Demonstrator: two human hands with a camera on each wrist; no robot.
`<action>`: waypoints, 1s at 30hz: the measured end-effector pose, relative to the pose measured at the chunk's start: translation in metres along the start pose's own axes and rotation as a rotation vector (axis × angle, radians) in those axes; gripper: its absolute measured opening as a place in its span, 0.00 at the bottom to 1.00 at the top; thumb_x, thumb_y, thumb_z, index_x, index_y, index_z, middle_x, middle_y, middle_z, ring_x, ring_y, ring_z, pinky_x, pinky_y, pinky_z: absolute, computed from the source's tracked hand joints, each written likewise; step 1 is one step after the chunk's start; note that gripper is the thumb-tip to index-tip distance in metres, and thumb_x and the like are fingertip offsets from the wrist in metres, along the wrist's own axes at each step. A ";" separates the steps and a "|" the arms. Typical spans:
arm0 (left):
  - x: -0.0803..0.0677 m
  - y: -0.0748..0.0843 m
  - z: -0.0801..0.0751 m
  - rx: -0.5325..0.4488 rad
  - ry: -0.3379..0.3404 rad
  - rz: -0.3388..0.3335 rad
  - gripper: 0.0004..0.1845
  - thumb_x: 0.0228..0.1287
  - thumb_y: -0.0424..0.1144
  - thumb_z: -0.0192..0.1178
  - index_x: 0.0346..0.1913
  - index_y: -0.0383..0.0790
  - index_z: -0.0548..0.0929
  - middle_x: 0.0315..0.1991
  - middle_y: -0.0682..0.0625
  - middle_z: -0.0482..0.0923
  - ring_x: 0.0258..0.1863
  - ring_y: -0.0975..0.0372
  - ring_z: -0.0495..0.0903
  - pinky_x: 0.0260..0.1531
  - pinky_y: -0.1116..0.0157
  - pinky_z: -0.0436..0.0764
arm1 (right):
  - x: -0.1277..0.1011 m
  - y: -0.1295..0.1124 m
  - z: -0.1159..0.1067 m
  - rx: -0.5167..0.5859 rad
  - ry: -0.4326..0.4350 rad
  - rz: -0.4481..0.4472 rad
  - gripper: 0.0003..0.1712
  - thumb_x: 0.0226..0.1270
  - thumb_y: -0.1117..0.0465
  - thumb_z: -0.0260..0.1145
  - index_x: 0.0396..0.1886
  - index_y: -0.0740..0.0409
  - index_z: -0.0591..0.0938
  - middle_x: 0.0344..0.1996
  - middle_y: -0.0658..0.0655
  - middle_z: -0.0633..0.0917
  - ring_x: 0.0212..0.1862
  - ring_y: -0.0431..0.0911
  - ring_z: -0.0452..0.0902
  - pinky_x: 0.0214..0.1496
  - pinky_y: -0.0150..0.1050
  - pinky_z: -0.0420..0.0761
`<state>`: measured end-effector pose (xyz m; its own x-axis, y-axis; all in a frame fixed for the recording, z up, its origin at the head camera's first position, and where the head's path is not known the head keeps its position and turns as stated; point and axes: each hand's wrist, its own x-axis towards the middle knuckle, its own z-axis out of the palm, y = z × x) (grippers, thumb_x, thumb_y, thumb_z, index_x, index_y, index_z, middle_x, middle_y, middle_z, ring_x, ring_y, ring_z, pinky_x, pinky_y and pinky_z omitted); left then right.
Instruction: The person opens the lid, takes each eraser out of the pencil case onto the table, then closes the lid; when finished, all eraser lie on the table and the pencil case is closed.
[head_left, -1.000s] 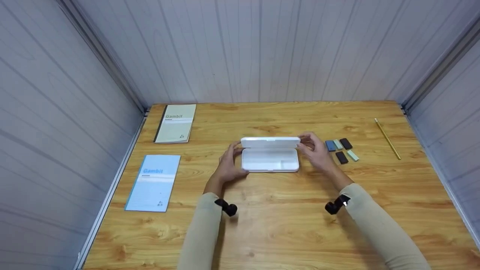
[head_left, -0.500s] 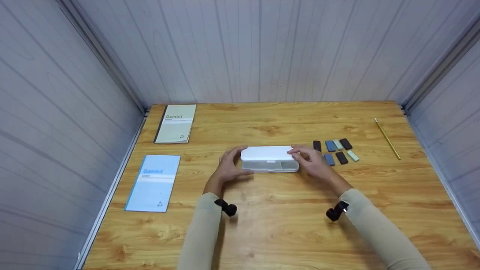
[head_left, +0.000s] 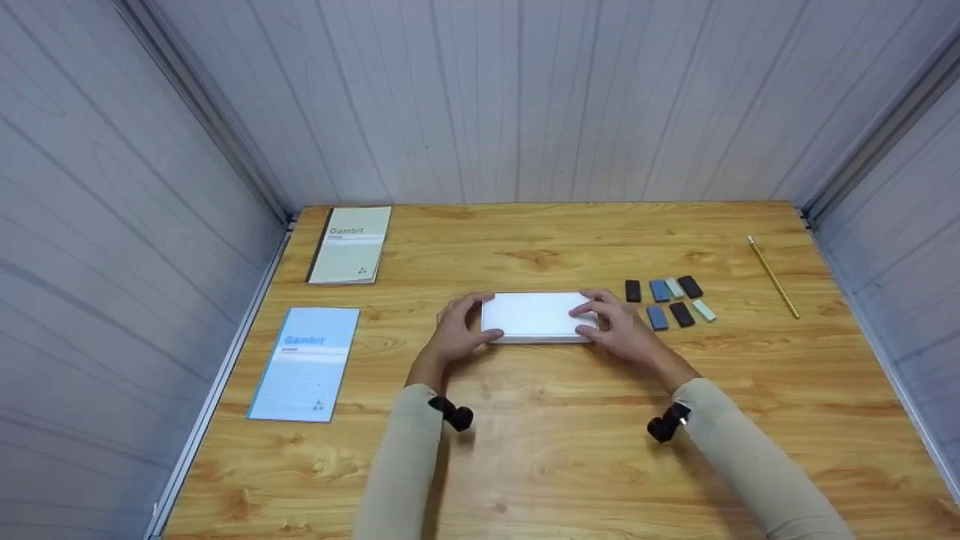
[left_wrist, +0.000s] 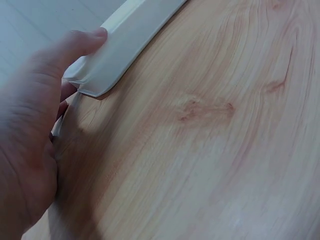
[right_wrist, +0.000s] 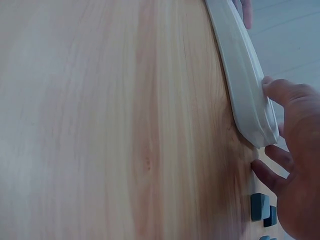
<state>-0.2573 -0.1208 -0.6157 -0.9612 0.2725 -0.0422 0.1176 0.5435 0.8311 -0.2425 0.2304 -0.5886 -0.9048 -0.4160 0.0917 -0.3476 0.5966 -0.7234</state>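
Note:
A white pencil case (head_left: 536,315) lies on the wooden table with its lid down. My left hand (head_left: 456,330) grips its left end, thumb at the front corner and fingers round the far side. In the left wrist view that thumb (left_wrist: 95,42) rests along the case's upper edge. At the other end, my right hand (head_left: 619,326) holds the case, thumb near the front edge and fingers over the lid and back corner. The right wrist view has the thumb (right_wrist: 280,90) on the lid's edge, with lower fingers beside the case's end.
Several small black, blue and pale green blocks, like erasers (head_left: 658,317), lie right of the case. A gold pencil (head_left: 773,276) lies farther right. On the left are a cream notebook (head_left: 350,247) and a blue notebook (head_left: 304,365). Panel walls (head_left: 480,105) enclose the table.
The pencil case's lid has swung from upright down onto its base. My right hand has moved with it, down toward the front edge. My left thumb has shifted up onto the lid's corner.

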 end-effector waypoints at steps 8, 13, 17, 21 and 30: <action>0.002 -0.001 -0.001 0.007 -0.005 -0.028 0.40 0.69 0.50 0.81 0.80 0.50 0.78 0.84 0.47 0.74 0.87 0.47 0.64 0.90 0.39 0.49 | 0.001 0.005 0.003 0.083 -0.044 0.045 0.16 0.82 0.59 0.72 0.64 0.56 0.88 0.85 0.72 0.66 0.88 0.74 0.59 0.87 0.77 0.60; 0.002 0.002 0.001 0.005 -0.008 -0.023 0.40 0.68 0.50 0.81 0.80 0.50 0.78 0.84 0.47 0.74 0.87 0.47 0.64 0.90 0.39 0.49 | -0.001 0.007 0.002 0.093 -0.038 0.069 0.17 0.82 0.57 0.72 0.65 0.54 0.88 0.86 0.70 0.65 0.89 0.73 0.57 0.88 0.76 0.58; 0.000 0.003 0.003 -0.008 -0.011 -0.001 0.40 0.69 0.49 0.81 0.80 0.48 0.78 0.84 0.45 0.75 0.86 0.45 0.65 0.89 0.38 0.47 | -0.004 0.009 0.003 0.080 -0.011 0.039 0.17 0.81 0.58 0.74 0.64 0.54 0.89 0.84 0.71 0.68 0.88 0.74 0.60 0.87 0.76 0.59; -0.002 0.004 0.002 -0.019 -0.003 0.033 0.39 0.68 0.46 0.81 0.79 0.44 0.79 0.82 0.42 0.76 0.85 0.43 0.66 0.88 0.36 0.47 | -0.005 0.011 0.004 0.086 0.006 0.005 0.17 0.80 0.60 0.74 0.63 0.57 0.90 0.83 0.74 0.70 0.87 0.75 0.61 0.87 0.77 0.60; -0.002 0.003 -0.002 0.006 0.028 0.057 0.38 0.68 0.47 0.80 0.79 0.43 0.80 0.81 0.43 0.78 0.84 0.45 0.69 0.88 0.37 0.51 | -0.001 0.006 -0.008 0.178 -0.053 0.056 0.29 0.83 0.58 0.72 0.78 0.60 0.81 0.88 0.73 0.65 0.90 0.73 0.55 0.89 0.75 0.57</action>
<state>-0.2552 -0.1215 -0.6116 -0.9595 0.2810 0.0211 0.1742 0.5324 0.8283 -0.2456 0.2398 -0.5872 -0.9055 -0.4241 0.0148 -0.2438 0.4914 -0.8361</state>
